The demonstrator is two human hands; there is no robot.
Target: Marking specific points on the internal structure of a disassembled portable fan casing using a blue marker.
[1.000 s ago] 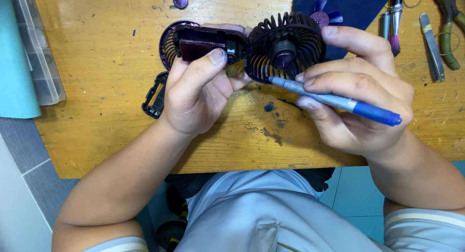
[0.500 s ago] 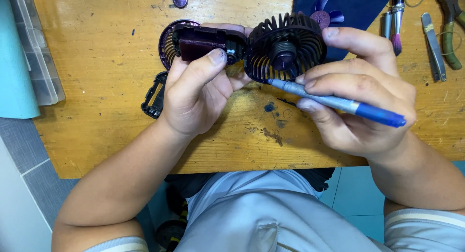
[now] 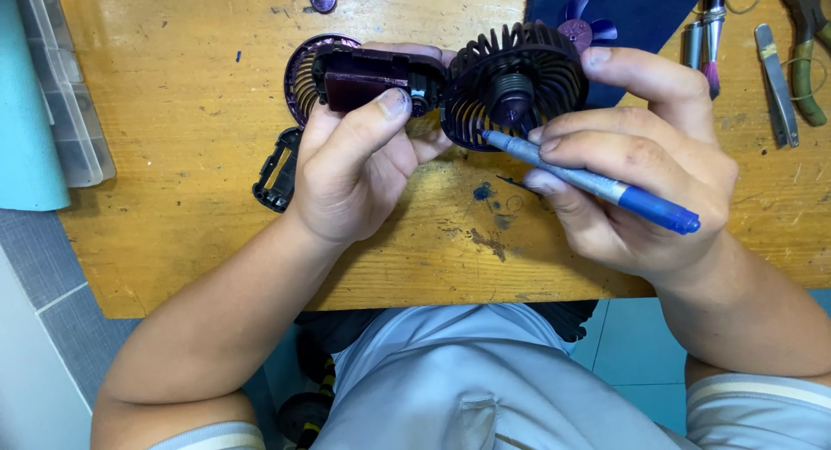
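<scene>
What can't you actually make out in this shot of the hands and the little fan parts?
All in the head view:
- Fan body: its underside is covered by the left hand.
- Fan grille: its right rim is behind the right hand, which also holds the blue pen.
- Purple blade wheel: partly behind the grille.
- Pliers: cut off by the top edge.

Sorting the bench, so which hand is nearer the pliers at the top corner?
Right. The right hand, holding a blue pen, lies just below-left of the pliers; the left hand is far across.

Wooden table [image 3: 173,112] bears pliers [image 3: 807,52], tweezers [image 3: 776,85], black cover [image 3: 277,169].
</scene>
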